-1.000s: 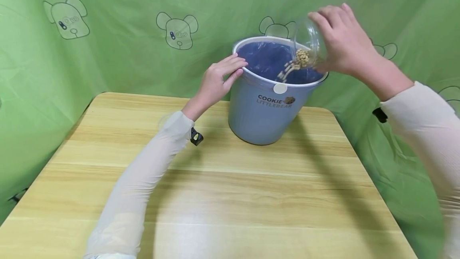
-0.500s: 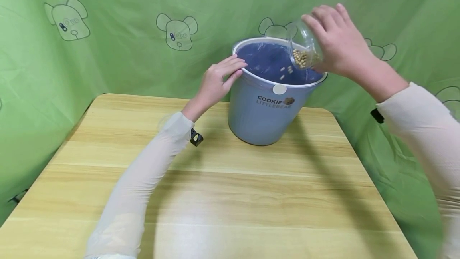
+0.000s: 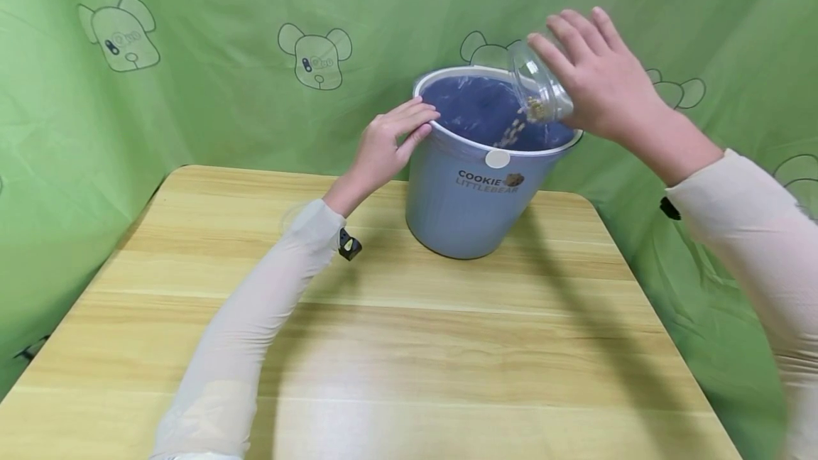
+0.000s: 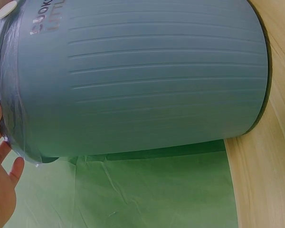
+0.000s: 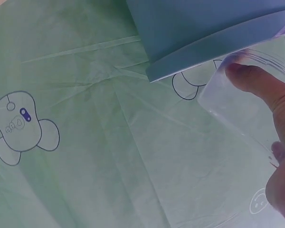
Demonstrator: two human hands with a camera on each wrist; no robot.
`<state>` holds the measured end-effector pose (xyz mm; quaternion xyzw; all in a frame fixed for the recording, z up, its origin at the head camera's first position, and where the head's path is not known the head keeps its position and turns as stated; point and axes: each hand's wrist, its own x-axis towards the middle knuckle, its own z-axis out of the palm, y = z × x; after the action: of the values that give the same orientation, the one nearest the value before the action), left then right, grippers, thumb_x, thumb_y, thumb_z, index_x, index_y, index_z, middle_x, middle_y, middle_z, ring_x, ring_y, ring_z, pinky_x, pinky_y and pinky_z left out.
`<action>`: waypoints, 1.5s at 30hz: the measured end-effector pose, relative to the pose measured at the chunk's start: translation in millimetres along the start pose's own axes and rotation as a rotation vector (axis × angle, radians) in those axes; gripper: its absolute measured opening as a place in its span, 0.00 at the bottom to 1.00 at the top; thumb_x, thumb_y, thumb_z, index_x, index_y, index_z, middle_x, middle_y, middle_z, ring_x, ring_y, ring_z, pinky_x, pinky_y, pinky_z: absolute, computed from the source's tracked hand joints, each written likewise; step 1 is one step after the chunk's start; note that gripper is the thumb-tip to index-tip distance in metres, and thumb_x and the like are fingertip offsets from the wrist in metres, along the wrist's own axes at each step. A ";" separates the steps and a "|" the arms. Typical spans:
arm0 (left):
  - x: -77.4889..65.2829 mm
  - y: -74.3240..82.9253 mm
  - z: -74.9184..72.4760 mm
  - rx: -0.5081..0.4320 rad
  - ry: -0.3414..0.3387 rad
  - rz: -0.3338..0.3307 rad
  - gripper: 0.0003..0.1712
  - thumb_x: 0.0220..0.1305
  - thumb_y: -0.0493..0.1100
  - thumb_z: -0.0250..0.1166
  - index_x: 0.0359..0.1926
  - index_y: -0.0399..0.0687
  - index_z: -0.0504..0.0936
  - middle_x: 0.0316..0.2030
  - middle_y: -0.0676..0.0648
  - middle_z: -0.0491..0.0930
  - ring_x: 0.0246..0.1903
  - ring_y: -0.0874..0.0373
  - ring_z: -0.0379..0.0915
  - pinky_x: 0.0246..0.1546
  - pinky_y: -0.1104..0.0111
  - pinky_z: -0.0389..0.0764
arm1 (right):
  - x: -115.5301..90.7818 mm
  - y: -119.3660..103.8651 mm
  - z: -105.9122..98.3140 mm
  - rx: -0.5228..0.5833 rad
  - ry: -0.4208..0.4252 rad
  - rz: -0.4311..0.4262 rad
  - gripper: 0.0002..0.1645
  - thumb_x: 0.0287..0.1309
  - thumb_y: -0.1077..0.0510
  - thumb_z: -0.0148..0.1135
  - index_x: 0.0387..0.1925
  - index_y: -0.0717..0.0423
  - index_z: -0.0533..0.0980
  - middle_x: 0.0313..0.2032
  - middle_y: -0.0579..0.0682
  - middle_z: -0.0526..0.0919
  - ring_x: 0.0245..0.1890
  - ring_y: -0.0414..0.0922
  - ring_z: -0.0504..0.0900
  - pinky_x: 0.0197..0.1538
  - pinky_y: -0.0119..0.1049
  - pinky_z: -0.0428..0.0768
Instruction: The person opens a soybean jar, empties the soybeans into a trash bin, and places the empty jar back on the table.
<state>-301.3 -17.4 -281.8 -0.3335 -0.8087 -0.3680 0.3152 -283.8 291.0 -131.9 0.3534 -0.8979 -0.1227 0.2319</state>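
Note:
My right hand grips a clear jar tipped over the right side of a blue trash bin. Small tan pellets fall from its mouth into the bin, and a few sit inside the jar. In the right wrist view, a thumb presses on the jar below the bin's rim. My left hand rests on the bin's left rim with its fingers fairly straight. The left wrist view shows fingertips at the bag-lined rim. The bin stands upright; its bottom inside is hidden.
The bin stands near the far edge of a wooden table. A clear round lid lies beside the left sleeve, partly hidden by it. Green curtain with bear drawings hangs close behind the table and along its sides.
The right hand and jar have moved slightly left and tilted further. The pellet stream thinned, then resumed, and fewer pellets show in the jar. The left hand and bin stay put.

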 end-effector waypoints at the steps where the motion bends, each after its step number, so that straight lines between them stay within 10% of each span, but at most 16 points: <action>1: 0.1 0.1 0.0 -0.001 0.001 0.001 0.17 0.75 0.47 0.60 0.59 0.51 0.85 0.63 0.50 0.81 0.71 0.57 0.69 0.75 0.54 0.66 | -0.3 -0.3 -0.2 -0.013 -0.003 -0.009 0.83 0.21 0.64 0.89 0.79 0.57 0.48 0.77 0.70 0.50 0.80 0.66 0.45 0.82 0.56 0.31; 19: -0.8 0.6 1.1 -0.005 0.007 -0.001 0.17 0.75 0.47 0.60 0.59 0.51 0.85 0.63 0.50 0.81 0.71 0.57 0.69 0.76 0.57 0.64 | -3.7 -4.3 5.1 -0.130 0.120 -0.183 0.74 0.29 0.71 0.82 0.79 0.57 0.52 0.78 0.67 0.53 0.80 0.61 0.49 0.83 0.54 0.41; 45: -0.3 0.6 -0.4 -0.017 0.018 0.001 0.17 0.75 0.48 0.61 0.59 0.51 0.85 0.63 0.50 0.81 0.71 0.57 0.69 0.77 0.59 0.63 | -7.0 0.6 3.8 -0.148 0.018 -0.121 0.74 0.31 0.75 0.79 0.80 0.57 0.48 0.78 0.68 0.50 0.80 0.63 0.46 0.84 0.53 0.36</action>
<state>-300.5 -17.5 -281.6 -0.3333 -0.8024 -0.3778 0.3199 -281.5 296.5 -137.3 0.3900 -0.8613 -0.1995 0.2576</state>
